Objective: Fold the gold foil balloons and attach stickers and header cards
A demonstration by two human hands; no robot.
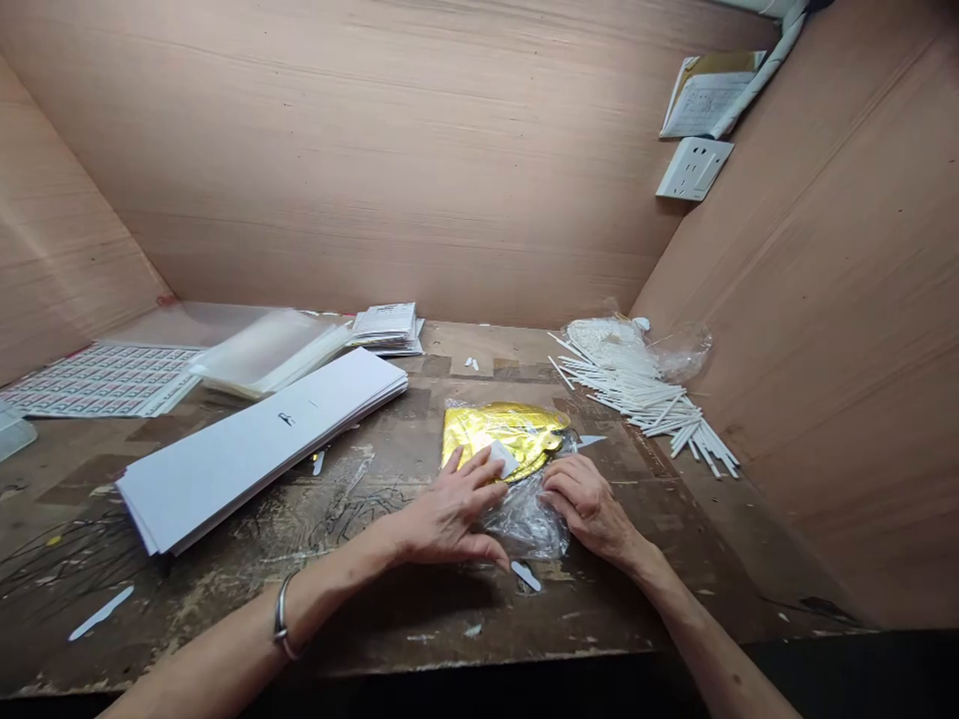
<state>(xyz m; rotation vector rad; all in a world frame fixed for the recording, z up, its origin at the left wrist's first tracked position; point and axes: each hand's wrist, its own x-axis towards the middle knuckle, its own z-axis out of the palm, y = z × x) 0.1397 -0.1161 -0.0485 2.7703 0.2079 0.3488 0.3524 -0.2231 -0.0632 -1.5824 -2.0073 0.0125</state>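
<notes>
On my feed, the left hand (pixel 450 514) lies spread and palm down, its fingertips (pixel 474 461) on a folded gold foil (pixel 505 434) that sits inside a clear bag (pixel 528 519). A small white tag (pixel 503 458) shows right beside those fingers, on the foil; I can't tell whether they are pinching it. The right hand (pixel 588 507) rests just beside the left, fingers curled lightly on the bag's edge, with no firm grip that I can make out. A bangle (pixel 282 619) circles the left wrist.

The foil and bag lie near the front of the worn tabletop (pixel 614 609), between the hands and the back wall. A white plastic strip (pixel 525 575) lies just below the bag. To the left I have a thick stack of long white cards (pixel 255 439), with clear sleeves (pixel 270 355), a pile of printed papers (pixel 386 330) and a sticker sheet (pixel 97 379) beyond it. To the right, white sticks (pixel 644 394) lie heaped against the wooden side panel (pixel 809 300), which carries a wall socket (pixel 694 168) higher up.
</notes>
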